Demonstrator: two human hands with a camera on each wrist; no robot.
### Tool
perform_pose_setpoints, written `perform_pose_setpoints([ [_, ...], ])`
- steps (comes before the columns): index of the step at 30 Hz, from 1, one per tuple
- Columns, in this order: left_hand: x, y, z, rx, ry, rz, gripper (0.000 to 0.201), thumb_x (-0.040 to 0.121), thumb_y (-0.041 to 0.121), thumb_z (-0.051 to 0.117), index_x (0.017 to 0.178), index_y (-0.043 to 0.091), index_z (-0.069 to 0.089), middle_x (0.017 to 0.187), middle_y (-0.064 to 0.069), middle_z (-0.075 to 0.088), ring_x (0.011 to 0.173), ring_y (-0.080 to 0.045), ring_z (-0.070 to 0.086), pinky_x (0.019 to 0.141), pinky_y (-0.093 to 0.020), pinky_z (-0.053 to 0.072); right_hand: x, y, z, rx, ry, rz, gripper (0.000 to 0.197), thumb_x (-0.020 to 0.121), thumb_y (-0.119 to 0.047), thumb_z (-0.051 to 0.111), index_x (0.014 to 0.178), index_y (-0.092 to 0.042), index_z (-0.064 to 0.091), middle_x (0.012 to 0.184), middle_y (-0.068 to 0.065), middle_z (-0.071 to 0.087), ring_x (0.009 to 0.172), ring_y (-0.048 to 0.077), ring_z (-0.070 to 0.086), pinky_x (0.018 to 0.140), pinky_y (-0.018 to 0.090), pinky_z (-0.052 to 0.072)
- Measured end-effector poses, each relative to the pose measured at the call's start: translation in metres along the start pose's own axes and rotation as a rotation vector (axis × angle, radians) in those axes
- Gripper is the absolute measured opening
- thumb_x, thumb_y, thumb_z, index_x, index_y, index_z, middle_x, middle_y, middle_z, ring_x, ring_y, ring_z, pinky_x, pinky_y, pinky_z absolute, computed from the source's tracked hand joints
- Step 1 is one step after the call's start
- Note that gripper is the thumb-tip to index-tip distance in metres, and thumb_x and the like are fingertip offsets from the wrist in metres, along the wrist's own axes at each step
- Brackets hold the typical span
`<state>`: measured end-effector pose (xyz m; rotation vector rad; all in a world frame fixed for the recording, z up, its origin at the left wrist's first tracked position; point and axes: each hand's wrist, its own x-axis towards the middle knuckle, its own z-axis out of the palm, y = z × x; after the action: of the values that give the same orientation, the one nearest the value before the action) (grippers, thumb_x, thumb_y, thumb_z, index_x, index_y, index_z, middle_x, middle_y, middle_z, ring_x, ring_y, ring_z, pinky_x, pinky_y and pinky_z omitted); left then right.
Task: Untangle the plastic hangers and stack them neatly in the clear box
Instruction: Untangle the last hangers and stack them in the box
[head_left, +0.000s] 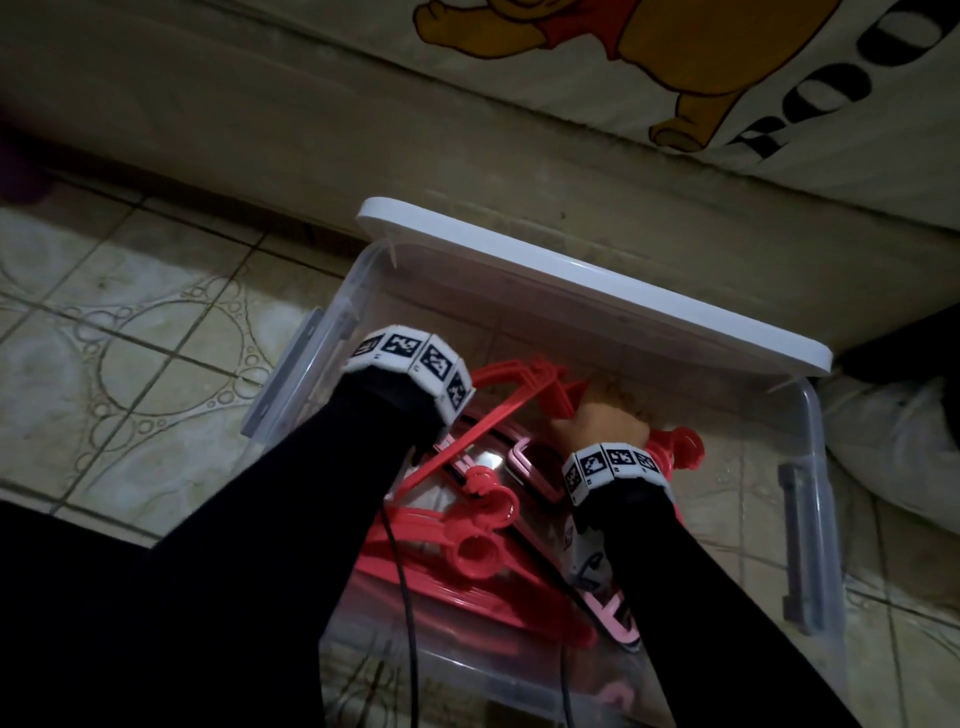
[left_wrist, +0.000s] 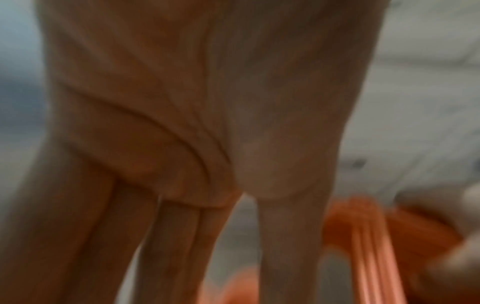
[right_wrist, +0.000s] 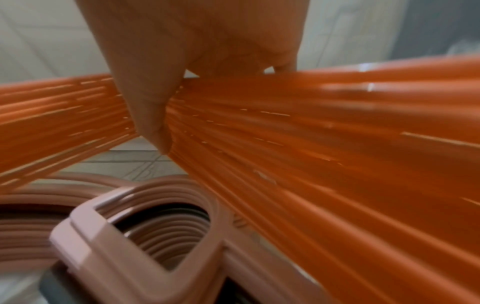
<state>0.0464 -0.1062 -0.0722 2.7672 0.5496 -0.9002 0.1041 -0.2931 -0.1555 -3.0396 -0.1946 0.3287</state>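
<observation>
The clear box (head_left: 823, 467) stands on the floor, its white lid (head_left: 571, 280) propped over the far rim. Inside lie red hangers (head_left: 467, 551) and pink hangers (head_left: 530, 462). My right hand (head_left: 602, 415) reaches to the far wall and grips a bundle of red hangers (right_wrist: 311, 133), thumb (right_wrist: 153, 115) over it, with pink hangers (right_wrist: 145, 236) beneath. My left hand (left_wrist: 182, 236) is hidden under its wristband in the head view. In the blurred left wrist view its fingers point straight down beside red hangers (left_wrist: 369, 246). Whether it touches them I cannot tell.
A mattress with a cartoon-bear sheet (head_left: 675, 67) runs right behind the box. Patterned floor tiles (head_left: 130, 312) lie to the left. A white cloth bundle (head_left: 893, 441) sits at the right. Black cables (head_left: 410, 623) hang from my wrists across the box.
</observation>
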Motion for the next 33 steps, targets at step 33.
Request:
perform_pose_setpoints([
  [33,0.039,0.043,0.068,0.048,0.246,0.096,0.044,0.079,0.037,0.066,0.113,0.011,0.054,0.108,-0.01,0.062,0.098,-0.031,0.062,0.066,-0.033,0.038,0.004,0.0,0.015,0.039,0.173,-0.069,0.051,0.061,-0.04,0.076,0.1,-0.014,0.055,0.093,0.008,0.063,0.085,0.03,0.063,0.072,0.036,0.046],
])
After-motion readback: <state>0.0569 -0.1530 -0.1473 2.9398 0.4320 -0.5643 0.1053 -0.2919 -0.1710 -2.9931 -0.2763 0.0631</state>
